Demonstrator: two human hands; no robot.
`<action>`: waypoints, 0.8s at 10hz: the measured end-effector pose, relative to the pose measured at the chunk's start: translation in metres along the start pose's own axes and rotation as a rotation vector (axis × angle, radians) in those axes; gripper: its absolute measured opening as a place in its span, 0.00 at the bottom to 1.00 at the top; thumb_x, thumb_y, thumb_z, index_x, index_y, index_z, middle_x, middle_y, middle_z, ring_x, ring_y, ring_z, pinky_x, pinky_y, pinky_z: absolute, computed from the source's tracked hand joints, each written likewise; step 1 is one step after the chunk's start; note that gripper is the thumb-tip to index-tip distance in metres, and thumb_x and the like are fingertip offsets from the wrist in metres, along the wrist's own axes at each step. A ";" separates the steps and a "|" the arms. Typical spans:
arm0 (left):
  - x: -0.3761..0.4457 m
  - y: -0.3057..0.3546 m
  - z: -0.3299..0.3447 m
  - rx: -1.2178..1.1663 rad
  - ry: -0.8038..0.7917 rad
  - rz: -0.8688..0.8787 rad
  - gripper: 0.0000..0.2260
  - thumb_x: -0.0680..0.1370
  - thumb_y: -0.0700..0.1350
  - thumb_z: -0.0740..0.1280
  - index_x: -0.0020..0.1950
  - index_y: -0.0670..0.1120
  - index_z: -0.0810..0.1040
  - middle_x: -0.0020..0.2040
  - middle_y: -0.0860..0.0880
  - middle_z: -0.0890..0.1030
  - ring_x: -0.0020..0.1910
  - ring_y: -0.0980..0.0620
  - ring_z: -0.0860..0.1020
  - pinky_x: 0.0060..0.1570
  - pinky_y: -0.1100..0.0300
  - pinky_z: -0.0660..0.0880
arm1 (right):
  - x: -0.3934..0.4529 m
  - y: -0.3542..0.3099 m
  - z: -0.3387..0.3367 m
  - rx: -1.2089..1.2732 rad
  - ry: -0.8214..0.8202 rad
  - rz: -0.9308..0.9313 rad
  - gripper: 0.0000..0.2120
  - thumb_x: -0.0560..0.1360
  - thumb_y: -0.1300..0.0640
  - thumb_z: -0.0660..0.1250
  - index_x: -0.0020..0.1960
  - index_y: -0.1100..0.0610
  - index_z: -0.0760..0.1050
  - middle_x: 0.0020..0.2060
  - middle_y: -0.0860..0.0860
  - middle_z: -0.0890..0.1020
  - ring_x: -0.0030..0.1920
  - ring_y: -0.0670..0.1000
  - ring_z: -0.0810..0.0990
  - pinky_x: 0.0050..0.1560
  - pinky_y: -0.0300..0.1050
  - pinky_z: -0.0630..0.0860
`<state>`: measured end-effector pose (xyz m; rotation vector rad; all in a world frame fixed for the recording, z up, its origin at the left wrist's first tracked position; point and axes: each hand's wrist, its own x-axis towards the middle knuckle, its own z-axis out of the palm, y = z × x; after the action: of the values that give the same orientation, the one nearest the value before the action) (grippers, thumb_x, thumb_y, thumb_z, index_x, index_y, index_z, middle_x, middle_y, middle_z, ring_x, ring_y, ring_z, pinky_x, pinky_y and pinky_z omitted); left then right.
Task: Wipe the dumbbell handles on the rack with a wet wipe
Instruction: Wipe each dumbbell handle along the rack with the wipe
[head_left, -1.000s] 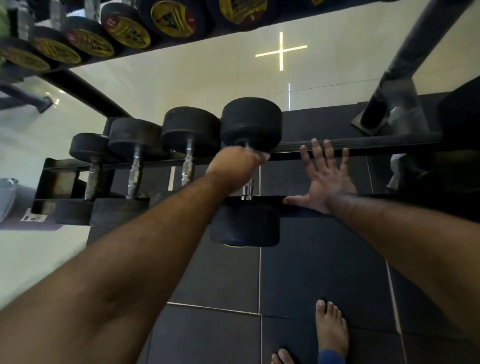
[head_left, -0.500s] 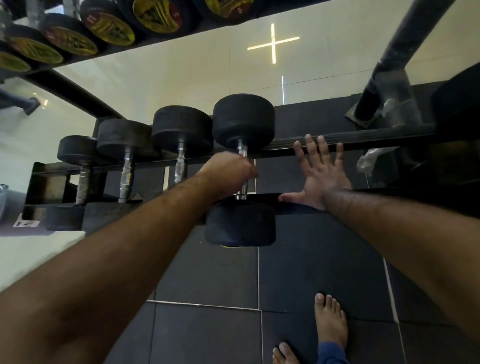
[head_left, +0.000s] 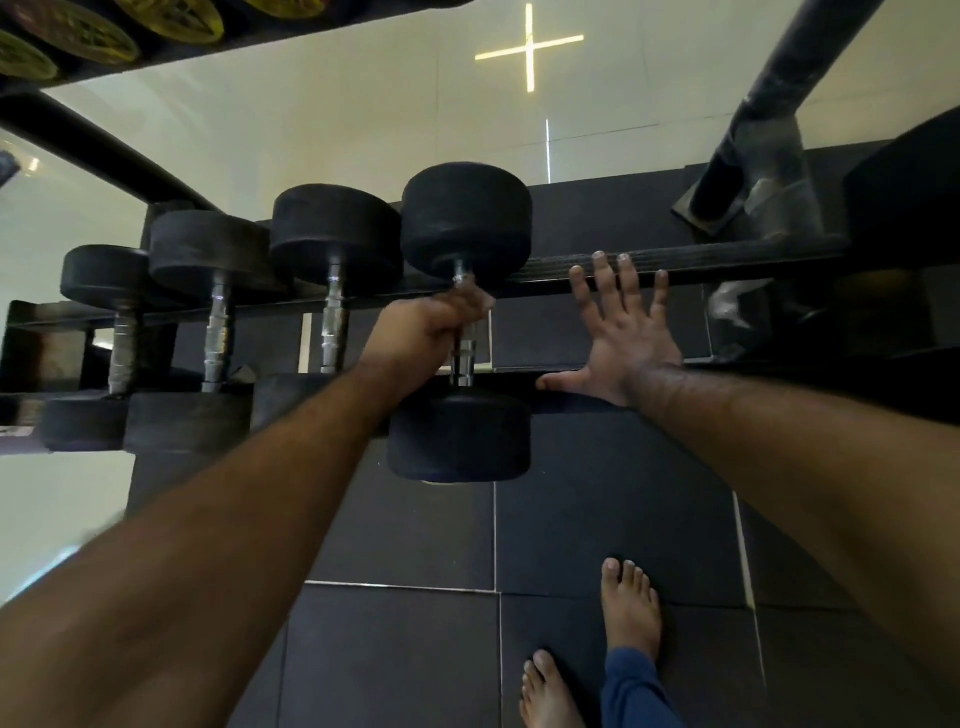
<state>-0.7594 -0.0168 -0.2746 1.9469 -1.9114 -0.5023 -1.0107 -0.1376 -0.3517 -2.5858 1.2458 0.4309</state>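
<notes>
Several black dumbbells lie across the low rack (head_left: 727, 262). My left hand (head_left: 426, 327) grips the upper part of the chrome handle (head_left: 464, 358) of the rightmost dumbbell (head_left: 465, 223). No wipe shows; the fist hides whatever it holds against the handle. My right hand (head_left: 621, 338) rests flat with spread fingers on the rack rails, just right of that dumbbell, thumb on the near rail and fingertips at the far rail. Three more dumbbells with bare chrome handles (head_left: 332, 327) sit to the left.
A higher shelf with yellow-labelled dumbbells (head_left: 67, 31) hangs at the top left. A slanted rack post (head_left: 769, 104) rises at the right. My bare feet (head_left: 631, 613) stand on dark rubber floor tiles below the rack; pale glossy floor lies beyond it.
My left hand slid along the rightmost dumbbell's handle, down toward the near head and back up toward the far head. My right hand stayed flat on the rack.
</notes>
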 end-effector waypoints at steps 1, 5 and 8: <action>-0.019 0.000 -0.013 -0.264 -0.185 -0.113 0.20 0.80 0.31 0.68 0.64 0.52 0.86 0.64 0.58 0.84 0.68 0.61 0.79 0.73 0.60 0.71 | -0.001 0.000 -0.001 -0.009 -0.006 -0.004 0.72 0.57 0.07 0.42 0.83 0.52 0.23 0.83 0.56 0.26 0.83 0.63 0.26 0.78 0.78 0.36; 0.025 -0.013 -0.005 -0.941 -0.109 -1.046 0.14 0.81 0.31 0.65 0.59 0.46 0.85 0.54 0.46 0.88 0.55 0.45 0.85 0.47 0.57 0.82 | 0.000 0.000 -0.001 -0.003 -0.014 0.001 0.73 0.57 0.07 0.44 0.84 0.52 0.24 0.83 0.57 0.26 0.82 0.63 0.25 0.77 0.78 0.34; 0.057 -0.025 -0.018 -1.047 -0.167 -1.008 0.14 0.82 0.29 0.60 0.58 0.42 0.81 0.52 0.42 0.84 0.35 0.56 0.80 0.37 0.62 0.74 | 0.000 0.001 -0.002 -0.001 -0.015 -0.001 0.73 0.58 0.07 0.45 0.84 0.52 0.24 0.83 0.57 0.27 0.82 0.63 0.26 0.77 0.77 0.34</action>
<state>-0.7271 -0.0731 -0.2712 1.8924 -0.3014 -1.5493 -1.0110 -0.1389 -0.3503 -2.5789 1.2395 0.4503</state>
